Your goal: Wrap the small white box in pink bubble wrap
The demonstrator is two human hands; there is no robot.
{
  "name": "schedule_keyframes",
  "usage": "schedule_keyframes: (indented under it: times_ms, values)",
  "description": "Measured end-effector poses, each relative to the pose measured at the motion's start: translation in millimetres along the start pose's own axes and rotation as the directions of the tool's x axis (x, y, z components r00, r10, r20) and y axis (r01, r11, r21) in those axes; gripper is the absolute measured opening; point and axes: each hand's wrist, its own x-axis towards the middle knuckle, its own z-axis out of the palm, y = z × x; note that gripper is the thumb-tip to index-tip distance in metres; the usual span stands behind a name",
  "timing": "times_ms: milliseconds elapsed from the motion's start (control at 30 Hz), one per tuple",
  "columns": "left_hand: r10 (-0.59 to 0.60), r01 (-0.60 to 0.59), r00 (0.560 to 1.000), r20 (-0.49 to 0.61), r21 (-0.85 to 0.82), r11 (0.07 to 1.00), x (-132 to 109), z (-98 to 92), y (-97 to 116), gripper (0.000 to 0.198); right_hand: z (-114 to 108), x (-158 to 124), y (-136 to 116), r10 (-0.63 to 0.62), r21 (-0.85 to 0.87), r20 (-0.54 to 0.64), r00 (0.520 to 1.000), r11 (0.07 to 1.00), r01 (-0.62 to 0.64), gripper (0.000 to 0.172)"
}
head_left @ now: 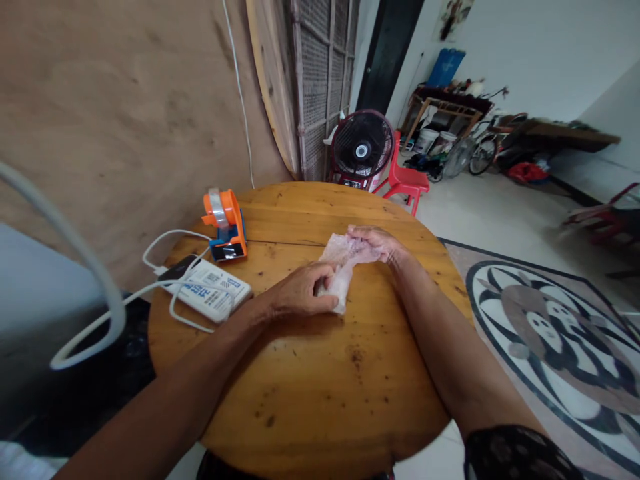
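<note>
A crumpled, translucent, pinkish-white piece of what looks like bubble wrap (341,283) spans both hands, just over the round wooden table (310,387). My left hand (305,290) is closed on its near left part, thumb and fingers curled round it. At the far right end, my right hand (374,242) grips the sheet, with its fingers bent over the edge. Whether anything lies inside the wrap cannot be made out.
On the table's left are an orange and blue tape dispenser (227,223) and a white power bank (213,290) with looping white cables. Beyond the far edge stand a fan (363,148) and a red plastic chair (406,179). A panda-patterned floor panel (560,333) lies at right.
</note>
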Motion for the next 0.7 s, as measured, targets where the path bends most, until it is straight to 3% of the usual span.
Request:
schedule_keyframes:
  times_ms: [100,333,433,600,667,700]
  values:
    - [0.000,0.000,1.000,-0.005,-0.004,1.000,0,0.4,0,0.020,0,0,0,0.010,-0.024,-0.051,0.999,1.000,-0.011,0.034]
    - [0.030,-0.030,0.999,-0.030,-0.005,1.000,0,2.3,-2,0.022,12,-15,-11,0.080,0.109,-0.012,0.997,0.991,-0.078,0.047]
    - [0.025,-0.025,0.999,-0.042,-0.016,1.000,0,3.1,-3,0.021,15,-22,-20,0.094,0.055,-0.062,0.994,0.994,-0.090,0.046]
    - [-0.021,0.020,0.999,-0.037,-0.027,0.999,-2,2.6,0,0.021,-8,-53,-36,-0.062,-0.170,-0.231,0.971,0.985,0.022,0.034]
    - [-0.029,0.028,0.999,-0.036,-0.026,0.999,-2,1.8,2,0.020,-23,-75,-40,-0.153,-0.239,-0.208,0.966,0.966,0.102,0.028]
    - [-0.023,0.022,0.999,-0.036,-0.022,1.000,-2,1.5,3,0.020,-29,-85,-42,-0.179,-0.281,-0.164,0.970,0.951,0.128,0.033]
